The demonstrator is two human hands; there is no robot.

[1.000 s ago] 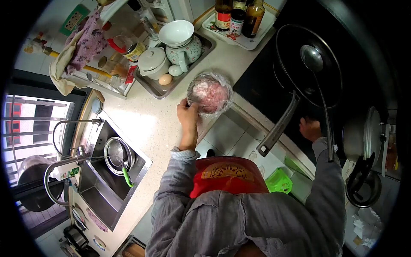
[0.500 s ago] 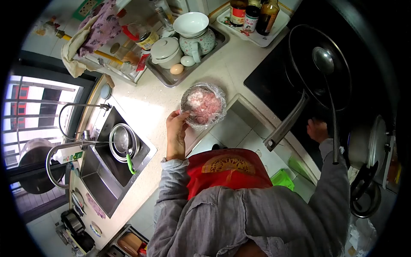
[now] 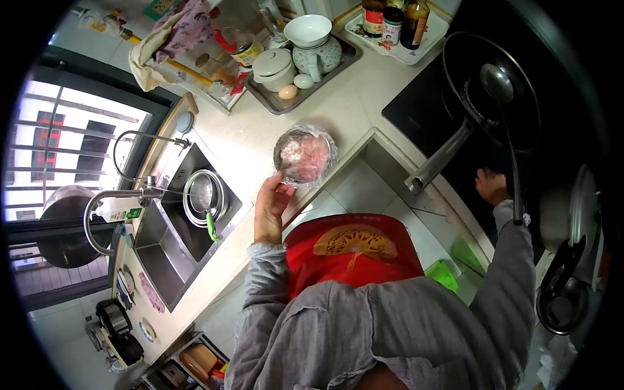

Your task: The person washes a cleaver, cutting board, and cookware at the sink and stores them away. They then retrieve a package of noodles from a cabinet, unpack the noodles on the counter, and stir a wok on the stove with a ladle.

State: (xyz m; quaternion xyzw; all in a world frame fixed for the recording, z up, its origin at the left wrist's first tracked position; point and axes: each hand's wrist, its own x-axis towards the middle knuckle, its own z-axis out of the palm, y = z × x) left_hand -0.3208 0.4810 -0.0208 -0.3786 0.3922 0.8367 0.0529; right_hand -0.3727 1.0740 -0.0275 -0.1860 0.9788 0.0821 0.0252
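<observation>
A bowl of raw minced meat (image 3: 304, 157) sits on the counter with clear plastic wrap (image 3: 298, 180) around its rim and partly over the meat. My left hand (image 3: 272, 200) is at the bowl's near-left edge, fingers bent and closed on the edge of the wrap. Off to the right, my right hand (image 3: 492, 186) rests low over the front of the black cooktop (image 3: 416, 117), fingers apart and holding nothing. Beyond it is a frying pan (image 3: 455, 140) on the cooktop. A metal ladle (image 3: 496, 83) lies in the pan, its long handle passing close to my right hand.
Left of the bowl is a sink (image 3: 156, 250) with a strainer (image 3: 203, 193) in it. A metal tray (image 3: 260, 97) behind holds a lidded pot, a floral jug and two eggs. Sauce bottles (image 3: 390, 29) stand at the back. An open drawer (image 3: 383, 166) juts out below the counter.
The view has shifted, so the counter items appear farther right. My left fingers have drawn back from over the bowl to its edge. My right hand stays at the cooktop, fingers more visible.
</observation>
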